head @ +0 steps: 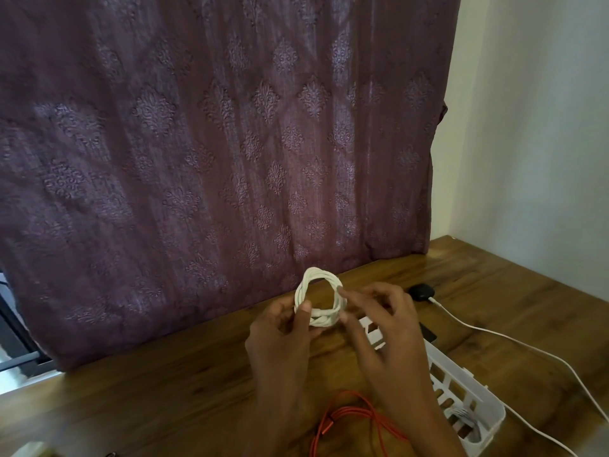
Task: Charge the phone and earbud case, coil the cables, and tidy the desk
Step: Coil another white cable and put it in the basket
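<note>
You hold the white coil [324,319], a cable wound into a tight ring, up over the wooden desk [197,374], near its back edge and in front of the curtain [230,143]. The ring stands upright, its opening facing you.

Your left hand [280,331] comes up from below with the palm turned inward. Its thumb [304,311] lies across the ring's lower left side and the other fingers curl behind, so this hand grips the coil. Your right hand [385,324] reaches in from the right with the fingers fanned apart. The index fingertip [346,293] and the thumb sit at the ring's right edge, but they are blurred and you cannot tell whether they pinch it or only touch it.

Count three cables:
- the white coil in your hands
- one orange cable [350,393] lying in loose loops on the desk beneath your wrists
- one white charging cable [494,334] running across the desk to one small black case [421,291] just beyond your right hand.

One white slotted basket [464,379] stands on the desk under your right forearm, with a greyish bundle [461,415] inside. One dark flat object [430,336] shows beside the basket. A pale wall [527,127] rises to the right.
</note>
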`<state>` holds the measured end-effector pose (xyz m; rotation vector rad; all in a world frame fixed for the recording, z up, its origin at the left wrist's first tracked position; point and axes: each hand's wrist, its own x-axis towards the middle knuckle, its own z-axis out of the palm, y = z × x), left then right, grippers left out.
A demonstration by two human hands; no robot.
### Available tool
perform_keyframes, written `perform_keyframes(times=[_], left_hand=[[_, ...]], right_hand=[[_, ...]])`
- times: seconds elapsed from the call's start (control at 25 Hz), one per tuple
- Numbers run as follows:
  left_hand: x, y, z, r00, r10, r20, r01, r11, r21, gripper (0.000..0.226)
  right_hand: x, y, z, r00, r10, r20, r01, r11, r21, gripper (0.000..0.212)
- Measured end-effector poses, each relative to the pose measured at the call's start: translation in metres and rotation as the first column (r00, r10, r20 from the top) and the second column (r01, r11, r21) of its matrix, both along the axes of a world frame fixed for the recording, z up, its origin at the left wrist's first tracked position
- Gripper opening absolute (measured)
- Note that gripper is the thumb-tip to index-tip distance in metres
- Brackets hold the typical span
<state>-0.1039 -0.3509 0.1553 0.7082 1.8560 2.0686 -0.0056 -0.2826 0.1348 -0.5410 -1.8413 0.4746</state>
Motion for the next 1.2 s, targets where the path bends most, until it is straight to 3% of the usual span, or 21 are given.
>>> perform_keyframes(times=[0.08,0.16,0.32,0.44,0.52,0.6,0.68,0.88,0.96,1.2], left_hand=[[0.001,-0.001,-0.001,0.999,-0.032,-0.005,0.032,0.999,0.01,0.017],[0.002,-0.002,-0.001,0.997,-0.076,0.024,0.076,0.997,0.012,0.017],[-0.001,-0.003,0.002,0.979,-0.172,0.106,0.172,0.985,0.012,0.016],[-0.006,-0.004,0.002,0.985,-0.171,-0.039,0.168,0.983,-0.076,0.027],[-0.011,-0.006,0.002,0.984,-0.163,-0.067,0.158,0.984,-0.078,0.024],[-0.015,-0.009,0.003,0.972,-0.22,0.078,0.22,0.975,0.005,0.015],[-0.015,-0.01,0.007,0.939,-0.277,0.204,0.272,0.961,0.056,0.013],[-0.003,-0.009,0.011,0.904,-0.275,0.329,0.235,0.959,0.155,0.009],[0.0,-0.009,0.011,0.899,-0.265,0.349,0.208,0.959,0.191,0.008],[0.009,-0.009,0.001,0.875,-0.305,0.376,0.24,0.948,0.209,0.012]], right_hand=[[-0.003,0.002,-0.005,0.989,-0.075,0.128,0.059,0.991,0.12,0.029],[-0.005,0.002,-0.005,0.986,-0.077,0.148,0.063,0.993,0.098,0.022],[-0.009,0.004,-0.005,0.996,0.091,-0.023,-0.094,0.985,-0.144,0.018],[-0.012,0.0,-0.007,0.991,0.101,-0.083,-0.119,0.963,-0.244,0.019],[-0.01,-0.003,-0.003,0.965,0.192,-0.176,-0.243,0.907,-0.344,0.019],[-0.006,-0.003,0.003,0.923,0.307,-0.232,-0.377,0.84,-0.389,0.021],[-0.003,-0.004,0.007,0.914,0.341,-0.219,-0.402,0.829,-0.389,0.017],[-0.009,-0.011,0.0,0.9,0.182,-0.397,-0.376,0.784,-0.494,0.016],[-0.01,-0.013,-0.001,0.906,0.14,-0.399,-0.358,0.756,-0.548,0.014],[-0.004,-0.014,0.0,0.832,0.084,-0.549,-0.521,0.458,-0.72,0.025]])
